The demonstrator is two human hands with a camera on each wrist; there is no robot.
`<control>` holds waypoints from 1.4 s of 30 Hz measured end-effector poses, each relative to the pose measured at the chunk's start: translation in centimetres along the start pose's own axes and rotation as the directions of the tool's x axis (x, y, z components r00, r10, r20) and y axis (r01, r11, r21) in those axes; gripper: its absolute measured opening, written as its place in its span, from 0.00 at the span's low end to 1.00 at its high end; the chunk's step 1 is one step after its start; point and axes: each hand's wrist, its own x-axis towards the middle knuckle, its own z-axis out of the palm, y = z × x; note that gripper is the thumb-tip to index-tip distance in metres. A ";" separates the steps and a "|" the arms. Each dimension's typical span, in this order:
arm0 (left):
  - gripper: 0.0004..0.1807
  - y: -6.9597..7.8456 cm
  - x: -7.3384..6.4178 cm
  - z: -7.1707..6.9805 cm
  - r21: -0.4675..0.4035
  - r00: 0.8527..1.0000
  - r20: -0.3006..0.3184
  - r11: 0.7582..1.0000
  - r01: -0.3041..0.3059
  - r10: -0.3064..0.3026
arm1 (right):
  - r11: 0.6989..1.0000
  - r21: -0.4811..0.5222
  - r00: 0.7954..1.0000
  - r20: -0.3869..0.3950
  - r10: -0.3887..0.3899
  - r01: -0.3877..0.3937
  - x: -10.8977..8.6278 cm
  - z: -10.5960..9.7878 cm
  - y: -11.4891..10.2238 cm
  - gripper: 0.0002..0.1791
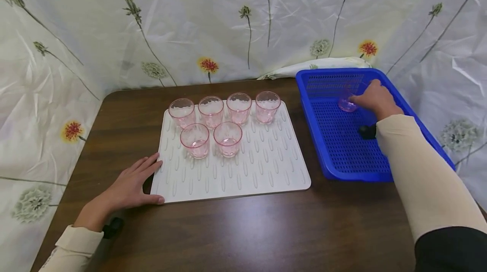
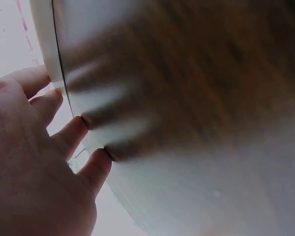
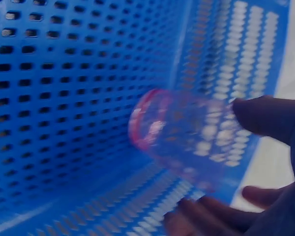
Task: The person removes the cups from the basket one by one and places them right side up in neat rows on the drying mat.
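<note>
My right hand (image 1: 376, 99) is inside the blue basket (image 1: 329, 160) at a clear pink glass (image 1: 347, 102). In the right wrist view the thumb and fingers (image 3: 206, 211) lie on opposite sides of this glass (image 3: 172, 128), which looks blurred. My left hand (image 1: 131, 185) rests at the left edge of the white ridged mat (image 1: 243, 179), its fingers spread and the thumb near the front corner. The left wrist view shows those fingertips (image 2: 96, 162) along the mat's edge. Several pink glasses (image 1: 198, 141) stand on the mat, four in back and two in front.
The basket stands right of the mat on a dark wooden table (image 1: 243, 229). A flowered cloth (image 1: 228, 23) hangs behind and at both sides, bunched near the basket's back rim.
</note>
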 end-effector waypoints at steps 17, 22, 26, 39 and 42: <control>0.59 -0.4 -0.2 0.0 -0.003 1.000 -0.022 1.000 -0.010 0.009 | 0.969 0.245 0.999 -0.041 0.020 -0.010 2.6 3.6 3.2 0.57; 0.59 -0.3 -0.2 0.1 -0.003 1.000 -0.018 1.000 -0.007 0.007 | 0.941 0.339 0.997 -0.069 0.018 0.006 3.1 3.9 3.4 0.52; 0.59 -0.2 -0.1 0.0 -0.003 1.000 -0.014 1.000 -0.003 0.003 | 0.933 0.359 0.996 -0.094 -0.002 0.035 3.6 4.1 3.4 0.52; 0.59 -0.3 0.0 0.2 -0.009 1.000 -0.010 1.000 0.014 -0.014 | 0.924 0.382 0.997 -0.051 0.050 -0.027 3.9 4.2 3.4 0.58; 0.59 -0.3 0.0 0.1 -0.010 1.000 -0.011 1.000 0.013 -0.014 | 0.918 0.395 0.998 -0.040 0.053 -0.033 3.8 4.2 3.4 0.58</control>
